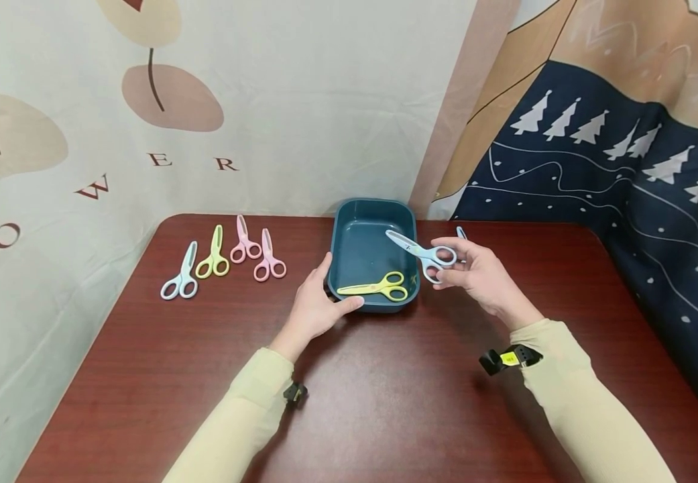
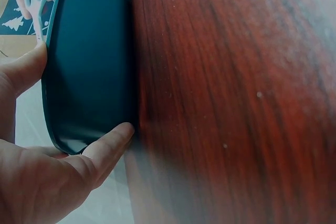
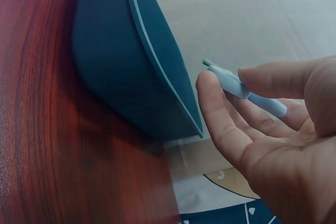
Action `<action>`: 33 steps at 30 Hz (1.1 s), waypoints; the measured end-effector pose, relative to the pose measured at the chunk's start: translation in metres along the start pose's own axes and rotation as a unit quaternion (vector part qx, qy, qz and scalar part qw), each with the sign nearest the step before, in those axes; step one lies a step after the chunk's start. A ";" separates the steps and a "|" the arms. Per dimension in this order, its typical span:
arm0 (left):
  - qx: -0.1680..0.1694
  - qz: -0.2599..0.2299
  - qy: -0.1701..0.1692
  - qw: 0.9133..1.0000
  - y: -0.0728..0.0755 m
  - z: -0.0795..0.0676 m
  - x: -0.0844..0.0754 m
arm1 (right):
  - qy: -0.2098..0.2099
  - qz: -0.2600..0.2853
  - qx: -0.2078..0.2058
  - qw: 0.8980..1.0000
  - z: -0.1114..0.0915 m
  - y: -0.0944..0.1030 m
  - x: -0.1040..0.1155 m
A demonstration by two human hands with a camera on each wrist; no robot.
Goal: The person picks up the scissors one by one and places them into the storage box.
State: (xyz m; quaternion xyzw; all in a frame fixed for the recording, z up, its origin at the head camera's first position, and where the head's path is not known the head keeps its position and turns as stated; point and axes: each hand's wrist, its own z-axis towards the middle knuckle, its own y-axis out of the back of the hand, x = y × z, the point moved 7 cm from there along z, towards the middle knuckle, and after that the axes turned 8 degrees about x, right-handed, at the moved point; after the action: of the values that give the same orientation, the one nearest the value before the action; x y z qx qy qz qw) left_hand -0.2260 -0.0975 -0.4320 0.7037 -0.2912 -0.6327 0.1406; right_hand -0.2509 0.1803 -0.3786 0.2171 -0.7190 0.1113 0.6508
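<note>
A dark teal plastic bin [image 1: 374,208] stands near the table's back edge. My left hand [image 1: 315,302] grips its front left corner, thumb on the front rim and fingers along the left wall. Yellow-green scissors [image 1: 373,288] lie inside, across the near end. My right hand [image 1: 472,272] pinches light blue scissors [image 1: 424,255] by the handle loops, thumb against fingers in the right wrist view [image 3: 236,85]. Their blades point left, raised over the bin's right rim. Behind that hand, a light blue tip [image 1: 460,233] of another object shows, the rest hidden.
To the left on the dark red wooden table [image 1: 204,376] lie blue scissors [image 1: 181,275], yellow-green scissors [image 1: 212,255] and two pink pairs, one farther back [image 1: 244,241] and one nearer [image 1: 269,258]. A printed cloth [image 1: 324,121] hangs directly behind the table.
</note>
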 end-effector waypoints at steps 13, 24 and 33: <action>0.002 -0.001 -0.001 1.000 0.000 0.001 0.000 | -0.005 0.003 0.015 1.000 0.004 -0.007 0.003; 0.003 -0.003 -0.002 1.000 0.000 0.000 0.001 | -0.010 0.003 0.019 1.000 0.009 -0.011 0.001; 0.002 -0.003 -0.003 1.000 0.000 0.000 0.000 | -0.008 -0.001 0.024 1.000 0.013 -0.015 0.001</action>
State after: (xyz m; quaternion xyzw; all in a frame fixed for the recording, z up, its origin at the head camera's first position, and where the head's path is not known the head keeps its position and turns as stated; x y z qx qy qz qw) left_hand -0.2260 -0.0977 -0.4322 0.7028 -0.2910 -0.6347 0.1362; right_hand -0.2555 0.1611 -0.3813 0.2344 -0.7213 0.1257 0.6395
